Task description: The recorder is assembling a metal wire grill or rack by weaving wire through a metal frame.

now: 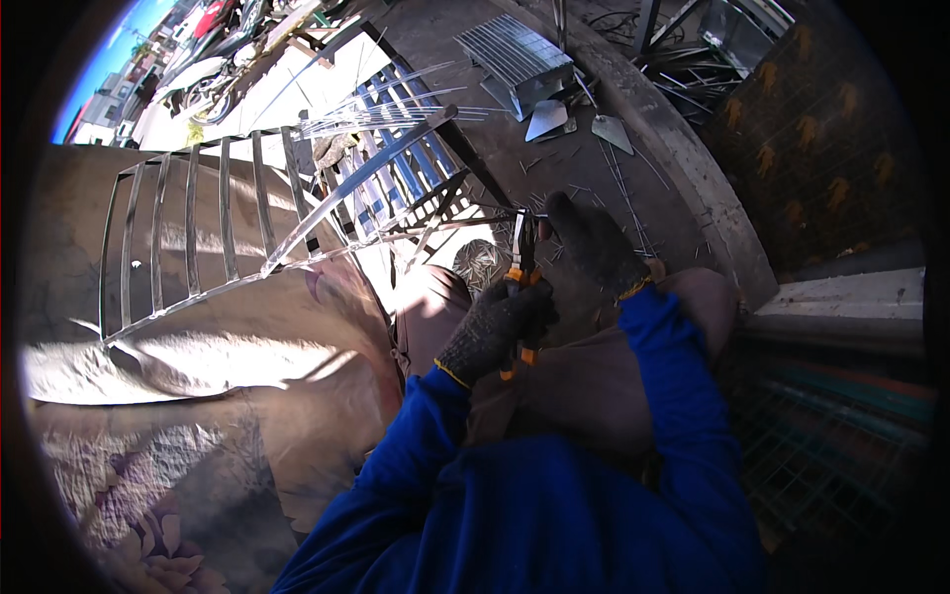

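Observation:
In front of my knees, my left hand (pixel 495 329), in a dark work glove, is closed round the orange-handled pliers (pixel 521 238). Their jaws point away from me. My right hand (pixel 597 246), gloved as well, is closed beside the jaws, its fingertips close to the tool's head. Whatever those fingers hold is too dark and small to make out. Just left of the jaws, thin metal rods (pixel 465 222) run toward the slatted metal frame (pixel 193 223). Cut bits of wire (pixel 479 263) lie in a pile on the ground beyond my left hand.
Blue slats (pixel 421 168) carry a bundle of thin wires (pixel 371 121) and a work glove (pixel 332 148). A ribbed metal sheet (pixel 515 59) and a flat metal blade (pixel 614 133) lie ahead on the floor. Patterned fabric (pixel 218 351) spreads at left; a concrete ledge (pixel 683 148) borders the right.

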### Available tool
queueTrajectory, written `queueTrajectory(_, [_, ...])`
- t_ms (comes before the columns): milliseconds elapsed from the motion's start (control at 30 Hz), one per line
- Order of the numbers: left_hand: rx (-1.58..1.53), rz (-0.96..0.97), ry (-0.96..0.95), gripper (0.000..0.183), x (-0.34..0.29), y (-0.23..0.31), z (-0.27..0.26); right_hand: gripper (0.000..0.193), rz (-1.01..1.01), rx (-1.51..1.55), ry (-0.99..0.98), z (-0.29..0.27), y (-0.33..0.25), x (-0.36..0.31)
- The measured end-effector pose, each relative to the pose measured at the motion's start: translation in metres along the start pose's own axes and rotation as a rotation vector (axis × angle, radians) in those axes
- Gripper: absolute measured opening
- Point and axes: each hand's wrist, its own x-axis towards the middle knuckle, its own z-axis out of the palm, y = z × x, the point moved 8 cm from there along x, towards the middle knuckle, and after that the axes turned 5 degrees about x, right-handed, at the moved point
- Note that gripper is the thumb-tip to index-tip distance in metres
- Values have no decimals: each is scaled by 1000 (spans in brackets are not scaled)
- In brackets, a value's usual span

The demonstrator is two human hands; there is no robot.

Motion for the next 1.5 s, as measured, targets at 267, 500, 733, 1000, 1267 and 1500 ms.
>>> queueTrajectory(267, [-185, 134, -11, 22, 1, -16, 0, 71, -236, 213, 154, -1, -18, -2])
queueTrajectory(500, [-617, 96, -308, 27, -4, -17, 34, 40, -479, -143, 329, 0, -26, -6])
queueTrajectory(733, [-763, 115, -458, 23, -4, -13, 44, 33, -538, -223, 226, 12, -15, -6])
queueTrajectory(1000, [-214, 164, 32, 13, 2, -23, -3, 70, -283, 34, -96, 22, -43, -4])
queueTrajectory(1267, [-4, 206, 42, 19, 9, -27, -2, 68, -309, -164, -110, 13, -29, -15])
queueTrajectory(1500, [797, 235, 449, 37, -8, 7, -46, 65, -95, -640, -47, 14, -34, -23])
